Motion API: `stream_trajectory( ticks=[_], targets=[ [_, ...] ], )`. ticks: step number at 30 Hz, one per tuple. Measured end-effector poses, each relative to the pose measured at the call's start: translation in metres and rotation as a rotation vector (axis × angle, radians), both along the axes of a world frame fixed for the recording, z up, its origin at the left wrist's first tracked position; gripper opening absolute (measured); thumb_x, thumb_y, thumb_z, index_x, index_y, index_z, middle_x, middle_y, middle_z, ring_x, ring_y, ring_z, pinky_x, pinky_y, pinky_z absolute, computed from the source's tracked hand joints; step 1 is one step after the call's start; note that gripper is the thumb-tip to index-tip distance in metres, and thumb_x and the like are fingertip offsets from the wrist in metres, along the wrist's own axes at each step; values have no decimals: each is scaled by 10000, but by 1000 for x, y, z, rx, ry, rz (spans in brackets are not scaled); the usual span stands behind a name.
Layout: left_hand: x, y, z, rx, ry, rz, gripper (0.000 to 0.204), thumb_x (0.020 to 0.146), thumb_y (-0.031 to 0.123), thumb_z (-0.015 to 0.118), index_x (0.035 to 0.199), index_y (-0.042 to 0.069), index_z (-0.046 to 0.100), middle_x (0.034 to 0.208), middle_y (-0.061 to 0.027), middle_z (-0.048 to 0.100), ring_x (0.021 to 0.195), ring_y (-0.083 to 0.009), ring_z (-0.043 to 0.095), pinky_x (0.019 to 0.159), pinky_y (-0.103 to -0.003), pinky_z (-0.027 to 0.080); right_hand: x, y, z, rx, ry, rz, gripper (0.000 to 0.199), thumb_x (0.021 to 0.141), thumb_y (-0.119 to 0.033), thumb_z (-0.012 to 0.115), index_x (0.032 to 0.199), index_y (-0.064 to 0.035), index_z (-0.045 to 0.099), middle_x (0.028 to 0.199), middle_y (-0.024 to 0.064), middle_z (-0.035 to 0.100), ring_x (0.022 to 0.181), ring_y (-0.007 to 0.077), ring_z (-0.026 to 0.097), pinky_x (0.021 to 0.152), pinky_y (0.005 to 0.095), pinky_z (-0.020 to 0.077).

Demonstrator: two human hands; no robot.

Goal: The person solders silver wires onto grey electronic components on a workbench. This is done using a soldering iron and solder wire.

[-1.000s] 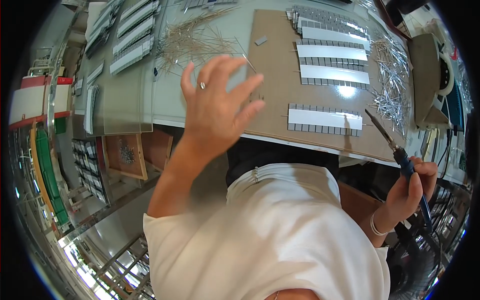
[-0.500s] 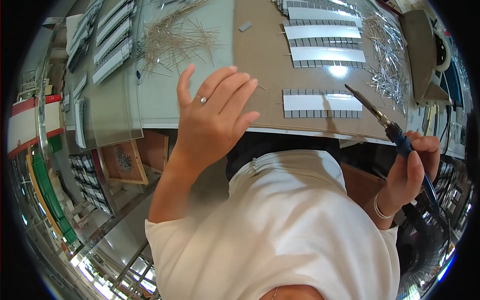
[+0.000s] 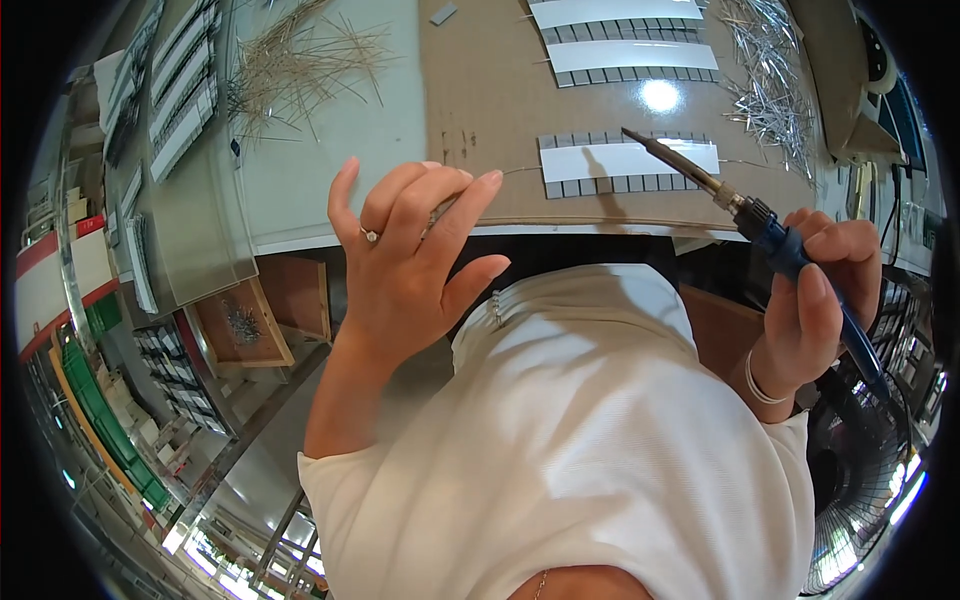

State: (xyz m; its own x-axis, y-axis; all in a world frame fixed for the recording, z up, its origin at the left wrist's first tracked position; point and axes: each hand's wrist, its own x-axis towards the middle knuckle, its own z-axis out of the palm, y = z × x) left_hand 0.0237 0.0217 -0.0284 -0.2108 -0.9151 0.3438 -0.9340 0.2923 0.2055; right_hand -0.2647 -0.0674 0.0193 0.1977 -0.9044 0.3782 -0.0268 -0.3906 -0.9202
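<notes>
My left hand (image 3: 405,250), a ring on one finger, hovers palm down near the table's front edge. Its thumb and fingers are apart. A thin wire lies between the index fingertip and the nearest strip; whether the finger touches it I cannot tell. My right hand (image 3: 815,300) grips the blue handle of a soldering iron (image 3: 765,225), its dark tip pointing up and left over that strip. The strip (image 3: 630,160) is a white band with grey segmented edges, lying flat on brown board, with thin wires at both ends. The tip seems raised, casting a shadow on the strip.
More white-and-grey strips (image 3: 630,62) lie farther back. Loose silvery pins (image 3: 770,110) are heaped at right, thin tan wires (image 3: 305,70) at left. Stacked strips (image 3: 185,90) stand on glass at far left. A small grey piece (image 3: 443,14) lies at the back; a fan (image 3: 850,480) is low right.
The tabletop things sit higher and farther left in the picture. The soldering iron's tip has come over the nearest strip. My left fingers have bent a little, the hand shifting slightly left and down.
</notes>
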Motion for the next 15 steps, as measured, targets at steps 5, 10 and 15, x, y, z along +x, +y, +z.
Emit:
stream_trajectory(
  ticks=[5,10,15],
  targets=[
    [4,-3,0,25,-2,-44,453,954,495,474,1242,171,606,1139,33,548,1093,-189,516,1101,-533,152,9,7,5,105,-14,29,261,780,-173,691,878,0,522,715,20,454,571,90,397,553,255,303],
    [8,-4,-1,31,2,-63,448,945,495,485,1244,184,608,1159,44,548,1112,-188,511,1100,-545,153,16,8,3,99,47,84,262,792,-204,675,873,-21,506,683,24,440,570,98,373,568,275,287],
    [11,-6,-1,35,9,-83,436,941,485,498,1239,188,611,1170,48,549,1116,-186,510,1097,-557,155,19,7,2,68,67,231,242,770,-117,677,885,8,505,702,50,478,573,100,413,539,245,306]
  ],
)
